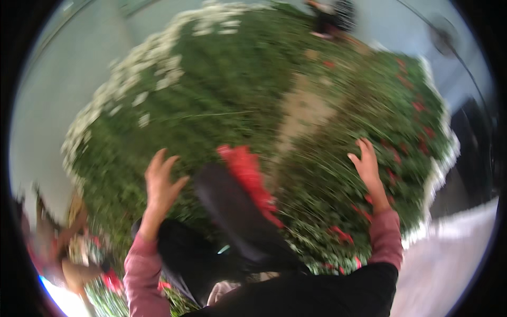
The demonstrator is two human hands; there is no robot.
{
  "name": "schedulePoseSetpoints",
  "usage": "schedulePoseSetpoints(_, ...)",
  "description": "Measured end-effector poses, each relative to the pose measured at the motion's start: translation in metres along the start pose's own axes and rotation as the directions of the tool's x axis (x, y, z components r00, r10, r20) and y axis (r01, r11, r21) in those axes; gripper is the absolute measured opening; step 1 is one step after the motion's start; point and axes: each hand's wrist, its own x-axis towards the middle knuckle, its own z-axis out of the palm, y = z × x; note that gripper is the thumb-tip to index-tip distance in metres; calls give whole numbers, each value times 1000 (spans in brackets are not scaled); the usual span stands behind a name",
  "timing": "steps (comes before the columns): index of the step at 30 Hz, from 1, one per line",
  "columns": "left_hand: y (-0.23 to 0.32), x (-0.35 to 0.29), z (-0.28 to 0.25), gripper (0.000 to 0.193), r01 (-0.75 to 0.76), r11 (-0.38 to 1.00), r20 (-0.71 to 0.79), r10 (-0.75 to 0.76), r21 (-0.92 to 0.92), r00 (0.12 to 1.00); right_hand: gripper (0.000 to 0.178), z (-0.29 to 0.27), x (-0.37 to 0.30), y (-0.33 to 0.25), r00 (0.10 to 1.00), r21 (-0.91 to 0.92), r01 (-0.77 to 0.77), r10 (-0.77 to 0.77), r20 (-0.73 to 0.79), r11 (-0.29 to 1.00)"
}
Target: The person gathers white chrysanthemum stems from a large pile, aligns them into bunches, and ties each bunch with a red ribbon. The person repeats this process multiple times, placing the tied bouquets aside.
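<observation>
My left hand (161, 182) is held out over a wide spread of green flower stems (222, 84), fingers apart and nothing in them. On the other side, my right hand (365, 165) hovers by a pile of cut stems (322, 195), also with fingers spread and empty. Between the two hands, a bunch of bright red strips (245, 177) lies alongside my dark-trousered knee (227, 206). Motion blur hides what the strips are made of. White flower heads (142, 66) edge the stems at the far left.
Red ties (419, 106) show among the stems on the right, beside a white-edged border (441, 169). A strip of brown floor (303, 113) runs between the piles. Another person (63, 248) is at the lower left, and one more (335, 16) at the far end. A fan (442, 36) stands back right.
</observation>
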Motion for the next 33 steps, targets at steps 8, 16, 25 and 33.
schedulePoseSetpoints(8,-141,-15,22,48,434,873,24,-440,-224,898,33,112,130,-357,658,580,168,-528,536,797)
schedulePoseSetpoints(16,-205,13,48,48,598,666,307,-514,-447,801,54,348,176,-442,768,69,494,-473,432,866)
schedulePoseSetpoints(25,-232,48,59,60,676,474,414,-546,-564,728,19,411,160,-451,773,228,531,-577,264,816)
schedulePoseSetpoints(33,-267,56,105,65,432,-118,391,-676,-894,625,36,339,83,-534,465,573,448,-726,506,686)
